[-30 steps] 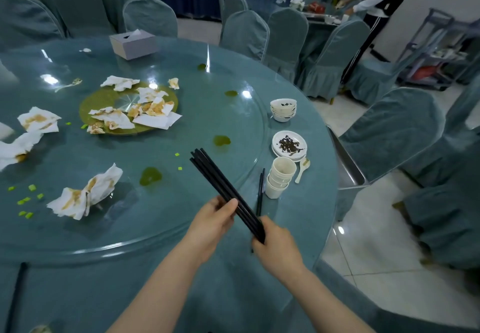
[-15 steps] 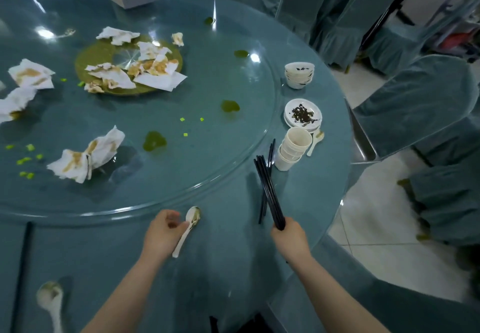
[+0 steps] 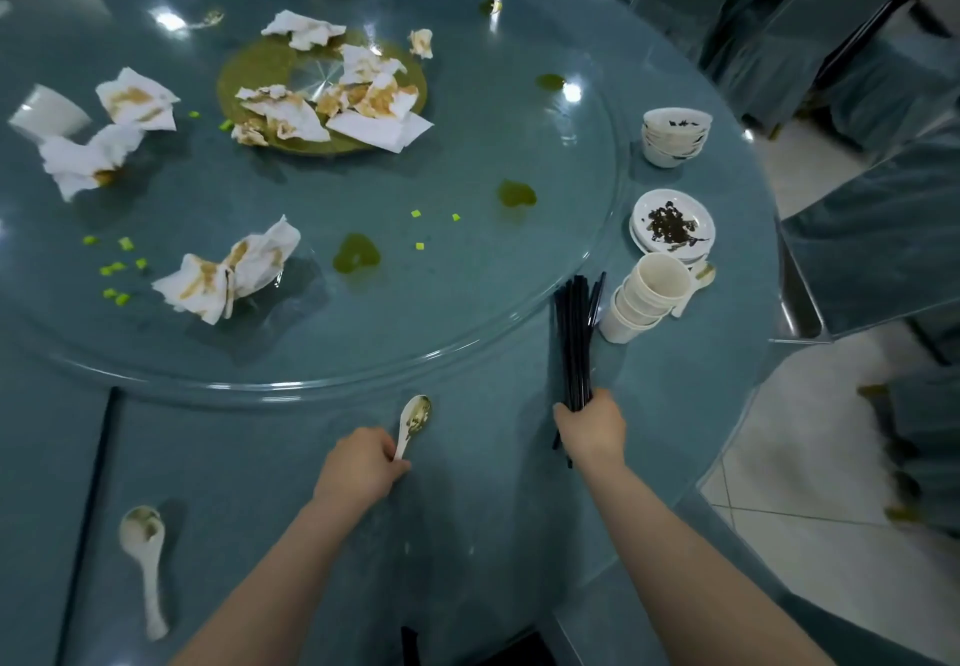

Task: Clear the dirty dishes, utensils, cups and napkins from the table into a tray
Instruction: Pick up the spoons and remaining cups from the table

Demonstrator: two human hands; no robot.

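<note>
A: Where are the hands?
B: Soiled white spoon (image 3: pixel 414 422) is gripped by its handle in left hand (image 3: pixel 360 468), low on the bench (image 3: pixel 493 483). Black chopsticks (image 3: pixel 574 343) are bundled in right hand (image 3: pixel 592 429), tips beside stacked cups (image 3: pixel 644 299).

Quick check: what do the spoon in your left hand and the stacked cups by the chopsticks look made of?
Spoon: glossy white, thick-walled, looks like ceramic or melamine; can't tell which. Stacked cups: matte off-white, thin rims, probably paper or thin plastic.
</note>
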